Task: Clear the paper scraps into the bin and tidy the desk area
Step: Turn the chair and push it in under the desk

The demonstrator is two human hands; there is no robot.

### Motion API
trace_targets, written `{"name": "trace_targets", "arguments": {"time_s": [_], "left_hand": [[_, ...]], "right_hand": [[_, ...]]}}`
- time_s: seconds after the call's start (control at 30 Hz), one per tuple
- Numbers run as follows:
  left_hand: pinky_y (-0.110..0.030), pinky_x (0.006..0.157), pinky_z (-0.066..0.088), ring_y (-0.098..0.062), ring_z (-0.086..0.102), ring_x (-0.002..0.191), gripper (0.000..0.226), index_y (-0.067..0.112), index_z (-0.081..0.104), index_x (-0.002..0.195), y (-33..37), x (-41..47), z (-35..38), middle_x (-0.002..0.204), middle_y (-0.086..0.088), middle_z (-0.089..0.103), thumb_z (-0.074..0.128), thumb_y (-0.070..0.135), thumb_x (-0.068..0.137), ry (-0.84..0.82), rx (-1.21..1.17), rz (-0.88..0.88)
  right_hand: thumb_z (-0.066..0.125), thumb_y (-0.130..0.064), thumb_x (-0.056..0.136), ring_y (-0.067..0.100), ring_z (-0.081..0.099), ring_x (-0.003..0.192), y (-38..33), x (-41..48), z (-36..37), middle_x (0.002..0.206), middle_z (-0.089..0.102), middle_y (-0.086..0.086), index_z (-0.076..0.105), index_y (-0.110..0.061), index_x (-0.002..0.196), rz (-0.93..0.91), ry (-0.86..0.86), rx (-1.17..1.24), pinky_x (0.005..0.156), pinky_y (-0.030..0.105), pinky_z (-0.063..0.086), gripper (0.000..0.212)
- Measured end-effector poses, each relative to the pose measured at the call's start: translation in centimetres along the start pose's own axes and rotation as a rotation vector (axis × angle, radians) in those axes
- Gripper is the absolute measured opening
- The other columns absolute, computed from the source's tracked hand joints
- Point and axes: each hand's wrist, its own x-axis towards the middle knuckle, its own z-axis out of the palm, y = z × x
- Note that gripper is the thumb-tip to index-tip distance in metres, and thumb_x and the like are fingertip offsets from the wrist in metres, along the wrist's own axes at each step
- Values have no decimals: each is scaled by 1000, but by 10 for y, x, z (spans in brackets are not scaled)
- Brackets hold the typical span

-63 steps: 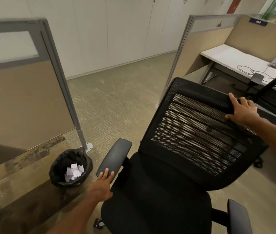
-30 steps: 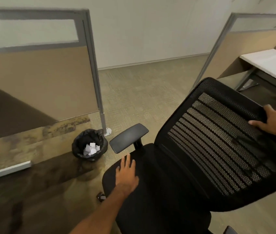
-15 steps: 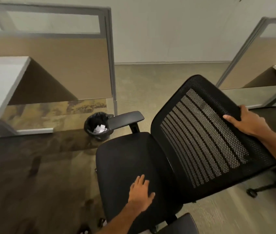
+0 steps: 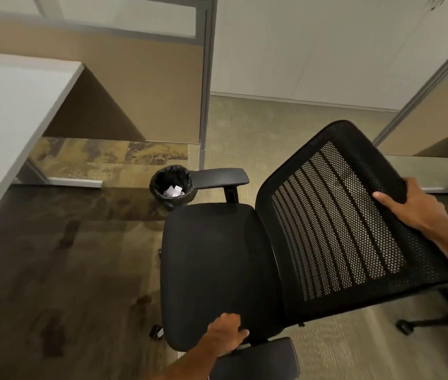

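A black office chair [image 4: 217,264] with a mesh backrest fills the middle of the view, its seat facing the white desk [image 4: 6,119] at the left. My right hand [image 4: 409,209] grips the top edge of the backrest. My left hand [image 4: 227,337] rests on the near edge of the seat, by the near armrest, fingers curled. A small bin [image 4: 173,189] lined with a black bag stands on the floor beyond the seat, beside the far armrest. White paper scraps [image 4: 173,191] lie inside it.
A tan cubicle partition [image 4: 146,86] with a grey post stands behind the desk and bin. A second partition [image 4: 425,78] rises at the right. A chair wheel base [image 4: 414,325] shows at the lower right. Carpet runs between the partitions.
The chair has swung round so its seat faces the desk. My left hand slid from the far armrest across the seat to its near edge. My right hand stayed on the backrest.
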Motion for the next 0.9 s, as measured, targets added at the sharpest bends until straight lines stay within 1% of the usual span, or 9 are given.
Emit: {"name": "trace_targets", "arguments": {"time_s": [0.17, 0.27, 0.43, 0.53, 0.6, 0.7, 0.77, 0.83, 0.9], "left_hand": [[-46, 100, 46, -35, 55, 116, 49, 4, 56, 120, -14, -14, 2, 127, -19, 55, 49, 44, 93, -33, -21, -54], [-45, 98, 47, -33, 57, 113, 43, 6, 57, 118, -20, -23, -4, 124, -16, 59, 48, 41, 94, 59, -46, -69], [-40, 88, 49, -26, 61, 104, 32, 15, 58, 112, -18, -32, -17, 115, -9, 64, 50, 40, 94, 254, -174, -47], [-36, 91, 48, -23, 59, 110, 39, 19, 52, 125, -13, -38, -18, 123, -6, 60, 50, 42, 94, 347, -251, -28], [-36, 103, 42, -22, 49, 126, 50, 19, 42, 138, -10, -42, -16, 138, -5, 50, 49, 45, 95, 401, -285, -2], [-36, 119, 22, -21, 19, 146, 66, 16, 24, 150, 0, -52, -15, 159, -4, 22, 44, 49, 97, 481, -316, 60], [-37, 121, 16, -20, 8, 149, 70, 16, 17, 152, 12, -60, -17, 162, -2, 11, 41, 52, 97, 527, -337, 82], [-39, 121, 13, -21, 2, 149, 72, 17, 13, 153, 25, -71, -21, 162, -1, 4, 38, 54, 96, 562, -351, 101], [-41, 121, 12, -20, -2, 149, 73, 18, 11, 153, 40, -79, -28, 163, 0, 0, 37, 56, 96, 581, -394, 125]], "right_hand": [[53, -76, 67, 46, 60, 101, -8, -17, 9, 118, 61, 26, 40, -12, 125, -64, 78, -28, 86, 51, 47, 87], [57, -75, 64, 46, 60, 100, -17, -24, 16, 117, 62, 25, 41, -12, 124, -103, 88, -29, 85, 52, 49, 89], [68, -61, 72, 47, 58, 107, -33, -37, 25, 122, 60, 25, 40, -12, 127, -121, 60, 32, 90, 53, 46, 79], [68, -57, 75, 48, 58, 107, -39, -46, 28, 120, 59, 28, 40, -7, 125, -114, 50, 33, 91, 54, 47, 76], [68, -56, 76, 49, 58, 106, -43, -54, 32, 119, 59, 30, 40, -3, 125, -121, 45, 31, 90, 53, 47, 77], [68, -54, 77, 49, 58, 105, -54, -65, 34, 118, 58, 32, 40, 2, 125, -164, 54, 13, 85, 50, 48, 79], [65, -53, 80, 49, 58, 105, -62, -69, 35, 119, 57, 33, 40, 5, 124, -175, 27, 16, 85, 50, 48, 77], [56, -51, 88, 50, 55, 110, -68, -74, 37, 123, 54, 35, 37, 6, 126, -140, -15, 42, 90, 51, 45, 72], [46, -43, 96, 52, 50, 115, -75, -77, 38, 127, 50, 38, 35, 9, 127, -110, -37, 95, 96, 53, 41, 62]]}}
